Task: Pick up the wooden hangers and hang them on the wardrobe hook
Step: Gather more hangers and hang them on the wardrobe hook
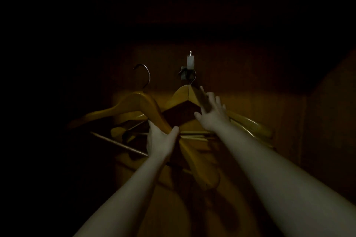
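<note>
Yellow wooden hanger sits gripped in the left hand; the right hand, fingers spread, is beside the hung wooden hanger on the metal hook.

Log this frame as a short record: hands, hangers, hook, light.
left hand: grips the held hanger by one arm; the hanger's own metal hook is free
right hand: open, fingers spread, by the hung hanger; contact unclear
wardrobe hook: carries at least one hanger
light: very dim
</note>
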